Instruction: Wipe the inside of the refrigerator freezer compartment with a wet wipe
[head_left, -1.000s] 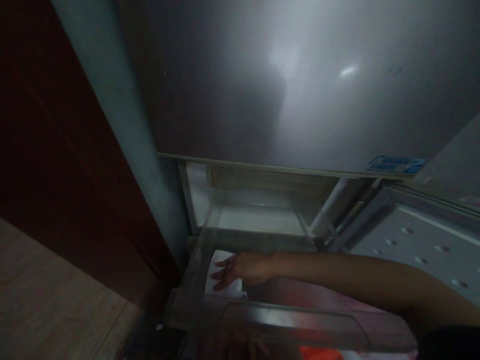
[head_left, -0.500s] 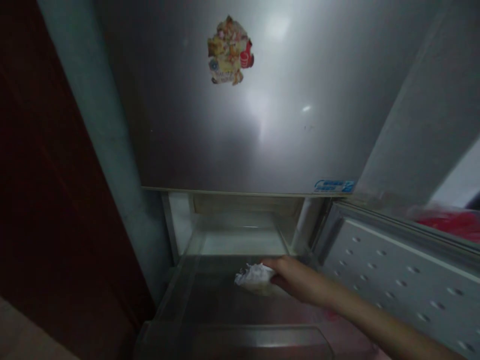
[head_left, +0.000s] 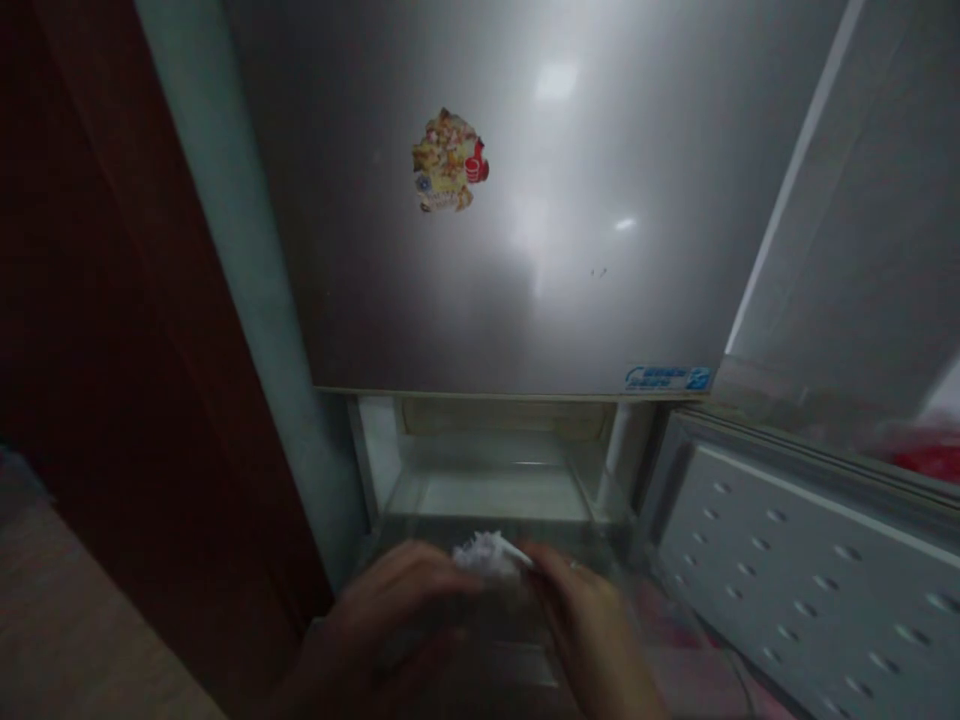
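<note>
Both my hands are together low in the middle of the view, over a pulled-out clear freezer drawer (head_left: 600, 545). My left hand (head_left: 390, 610) and my right hand (head_left: 581, 620) both have their fingers closed round a crumpled white wad (head_left: 484, 552), paper or cloth, which sticks up between them. The hands are blurred by motion. Behind them the open lower compartment (head_left: 487, 480) of a silver fridge looks white inside.
The closed upper fridge door (head_left: 525, 280) carries a colourful sticker (head_left: 448, 160) and a blue label (head_left: 666, 378). The open lower door (head_left: 810, 560), with a dimpled white liner, swings out at the right. A dark red wall (head_left: 97, 350) and a pale pillar (head_left: 247, 260) stand at the left.
My right hand lifted the white wad from the drawer's left side and drew it toward me. My left hand came up and joined it on the wad.
</note>
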